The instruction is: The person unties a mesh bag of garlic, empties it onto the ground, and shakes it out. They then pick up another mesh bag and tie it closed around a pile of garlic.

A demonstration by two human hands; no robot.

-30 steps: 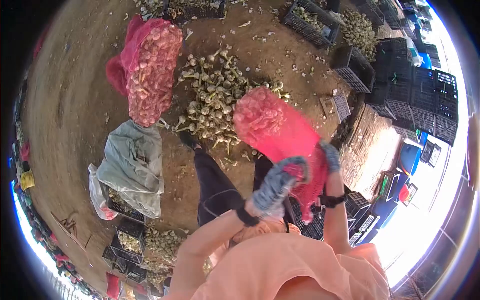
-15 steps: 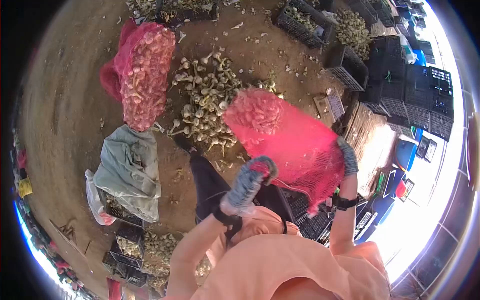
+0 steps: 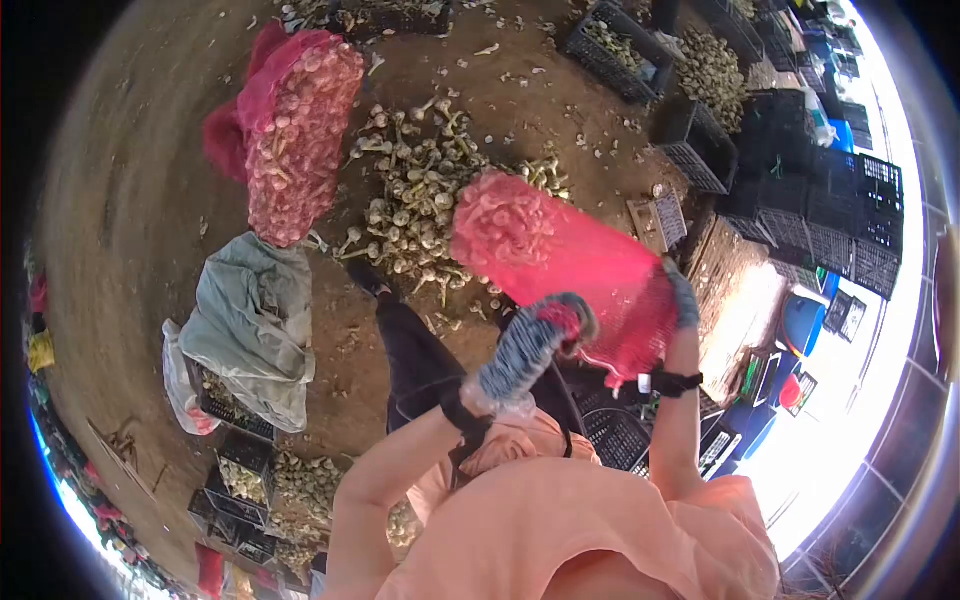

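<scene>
A red mesh bag (image 3: 610, 265) stretches across in front of me, with garlic bulbs (image 3: 505, 225) gathered in its far end. My right hand (image 3: 682, 295), in a grey knit glove, is closed on the right side of its mouth. Gloved as well, my left hand (image 3: 530, 345) is curled round a bunch of red material at the bag's near edge; its fingertips are partly hidden. Just beyond the bag lies a loose heap of garlic (image 3: 415, 205) with stalks, on the dirt floor near my foot.
A full mesh bag of garlic (image 3: 305, 140) lies at the left. Below it, a grey-green sheet (image 3: 255, 330) covers a crate. Black crates (image 3: 695, 145) stand at the right, with more stacked (image 3: 815, 205) behind. Another garlic pile (image 3: 710, 80) sits at upper right.
My left hand has moved slightly right and up. The bag's near edge has drawn in toward it, and my right hand has shifted a little left. The whole view has tilted slightly.
</scene>
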